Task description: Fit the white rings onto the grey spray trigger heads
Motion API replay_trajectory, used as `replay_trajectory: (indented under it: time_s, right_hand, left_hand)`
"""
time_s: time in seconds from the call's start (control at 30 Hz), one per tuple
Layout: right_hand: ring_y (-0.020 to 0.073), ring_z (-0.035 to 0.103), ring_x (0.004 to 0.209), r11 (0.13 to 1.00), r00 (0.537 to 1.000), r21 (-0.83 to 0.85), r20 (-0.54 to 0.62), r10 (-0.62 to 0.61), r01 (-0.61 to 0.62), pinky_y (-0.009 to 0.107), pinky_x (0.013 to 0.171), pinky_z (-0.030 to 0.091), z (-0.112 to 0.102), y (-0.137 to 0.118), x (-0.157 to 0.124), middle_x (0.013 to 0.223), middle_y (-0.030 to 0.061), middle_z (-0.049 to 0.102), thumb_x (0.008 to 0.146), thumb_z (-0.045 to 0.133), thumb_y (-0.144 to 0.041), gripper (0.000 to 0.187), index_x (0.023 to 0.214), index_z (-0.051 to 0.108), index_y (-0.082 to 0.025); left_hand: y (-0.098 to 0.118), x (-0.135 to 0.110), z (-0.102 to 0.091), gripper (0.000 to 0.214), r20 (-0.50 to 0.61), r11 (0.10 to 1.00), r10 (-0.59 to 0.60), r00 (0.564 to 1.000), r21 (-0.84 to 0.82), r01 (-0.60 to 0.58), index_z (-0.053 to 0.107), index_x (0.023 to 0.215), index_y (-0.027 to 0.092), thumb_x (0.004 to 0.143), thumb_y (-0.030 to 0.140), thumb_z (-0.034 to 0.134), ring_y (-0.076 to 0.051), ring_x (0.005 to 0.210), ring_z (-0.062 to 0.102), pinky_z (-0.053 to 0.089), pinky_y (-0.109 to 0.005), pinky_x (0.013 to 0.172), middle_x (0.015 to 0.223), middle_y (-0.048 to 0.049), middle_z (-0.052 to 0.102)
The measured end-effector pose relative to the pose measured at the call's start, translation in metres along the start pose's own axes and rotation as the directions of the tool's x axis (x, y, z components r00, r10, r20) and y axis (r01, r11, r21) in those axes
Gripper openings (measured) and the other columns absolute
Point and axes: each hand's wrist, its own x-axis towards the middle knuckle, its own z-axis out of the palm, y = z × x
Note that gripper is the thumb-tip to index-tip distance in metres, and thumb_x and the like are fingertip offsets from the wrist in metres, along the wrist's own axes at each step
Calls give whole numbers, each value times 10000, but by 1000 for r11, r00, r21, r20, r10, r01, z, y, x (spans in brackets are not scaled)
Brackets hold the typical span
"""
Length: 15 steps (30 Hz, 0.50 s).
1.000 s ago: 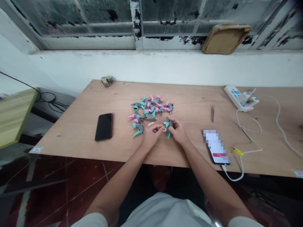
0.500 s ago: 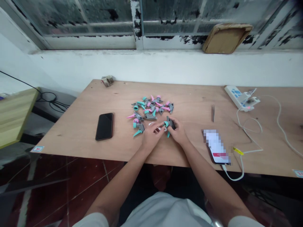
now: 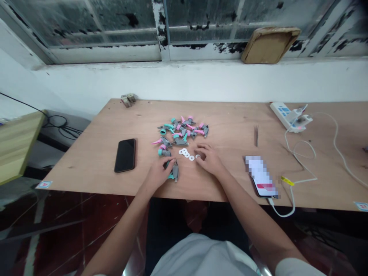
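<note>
My left hand [image 3: 158, 173] is closed on a grey and teal trigger spray head [image 3: 175, 172] at the table's front. The fingers cover part of its teal collar. My right hand [image 3: 211, 160] rests low over the table with thumb and fingers apart. A white washer [image 3: 197, 156] lies at its thumb and fingertips; whether they touch it is hard to see. Between the hands are several more white washers [image 3: 186, 154], some overlapping. Behind them spreads a loose pile of trigger spray heads [image 3: 184, 132], grey with teal or pink parts.
To the left lies a dark phone [image 3: 125, 155]. On the right are tweezers [image 3: 256, 136], a lit phone [image 3: 261, 176] on a white cable, and a power strip [image 3: 290, 117]. A small block-like bundle [image 3: 128, 100] sits at the back left corner.
The spray head that was between both hands is now at the left, under my left hand. My right hand has let go of it and is by a washer. The washers are now uncovered.
</note>
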Motion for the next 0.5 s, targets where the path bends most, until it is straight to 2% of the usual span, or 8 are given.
replay_trajectory:
  time_s: [0.1, 0.23, 0.33, 0.4, 0.5]
  right_hand:
    - [328, 612, 1328, 1000, 998, 8, 52, 22, -23, 542, 1179, 456, -2, 4, -1, 1378, 154, 669, 808, 770, -258, 267, 1072, 786, -217]
    - [326, 599, 1351, 996, 994, 50, 80, 70, -74, 541, 1169, 451, -5, 9, -1, 1410, 165, 642, 847, 791, -341, 211, 1013, 761, -215]
    - [327, 604, 1329, 993, 995, 78, 52, 89, -93, 536, 1150, 451, -4, 11, 0, 1369, 156, 666, 836, 811, -342, 167, 925, 742, -219]
    - [310, 645, 1233, 989, 995, 113, 22, 92, -94, 512, 1095, 481, -3, 11, 1, 1260, 129, 716, 840, 803, -352, 156, 885, 719, -228]
    - [246, 680, 901, 965, 983, 204, -50, 176, -162, 413, 867, 543, -2, 10, 4, 936, 62, 744, 893, 733, -422, 203, 837, 673, -236]
  left_hand:
    - [-9, -1, -17, 313, -25, 993, 25, 999, 120, -22, 776, 1167, 235, 1011, 424, 581, -248, 928, 753, 605, -387, 859, 1100, -75, 810]
    - [-14, 0, -22, 270, -72, 965, 120, 990, 244, -99, 771, 1154, 228, 1007, 366, 592, -282, 1073, 714, 561, -456, 1004, 1160, -86, 789]
    - [-6, 1, -14, 236, -215, 944, 176, 961, 313, -103, 775, 1133, 217, 987, 322, 622, -296, 1091, 681, 539, -490, 1036, 1102, -100, 774]
    - [7, 9, -4, 223, -292, 944, 217, 931, 306, -124, 772, 1133, 213, 983, 300, 631, -287, 1093, 671, 543, -480, 1026, 1104, -102, 758]
    - [31, 38, 17, 197, -200, 941, 297, 934, 226, -251, 761, 1130, 224, 995, 274, 626, -257, 1116, 675, 530, -448, 1059, 1123, -73, 769]
